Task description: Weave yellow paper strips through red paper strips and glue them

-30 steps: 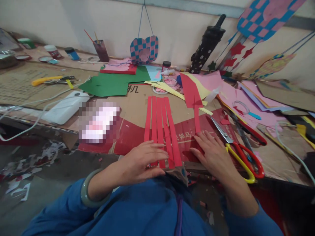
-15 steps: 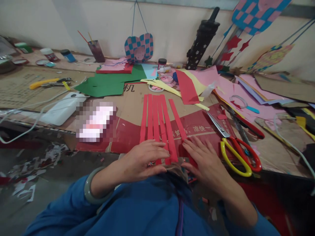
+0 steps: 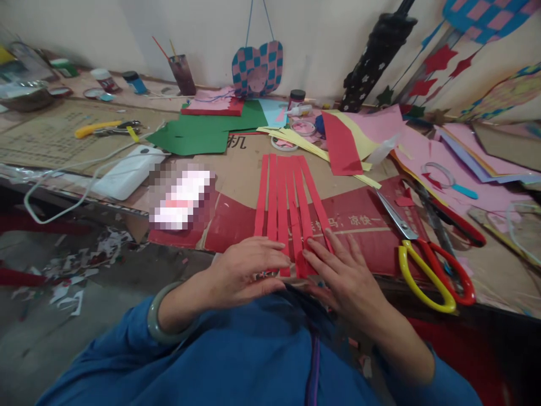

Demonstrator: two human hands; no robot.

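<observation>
The red paper strips (image 3: 284, 192) lie side by side on the cardboard (image 3: 243, 175) right in front of you. They run away from your body, and their near ends reach the table's edge. Your left hand (image 3: 247, 270) rests flat across those near ends, fingers stretched out and together, gripping nothing. It appears to pin the left strips down so they keep their parallel lines. Your right hand (image 3: 342, 276) is just as flat and open. Its fingertips (image 3: 315, 256) press on the near end of the rightmost strip, which slants inward toward the others, probably so it sits tight against its neighbour. The two hands nearly touch over the bundle, so every strip is held at one end while the far ends lie free. On your left wrist sits a pale green bangle (image 3: 157, 324), clear of the paper. The yellow and red scissors (image 3: 426, 265) lie just to your right on the cardboard, blades pointing away, within reach but out of the strips' way. Farther back, a larger red sheet (image 3: 340, 144) rests on yellow and pink paper, and green paper (image 3: 198, 138) lies to the left. A woven checked paper heart (image 3: 257, 67) hangs on the wall behind.
</observation>
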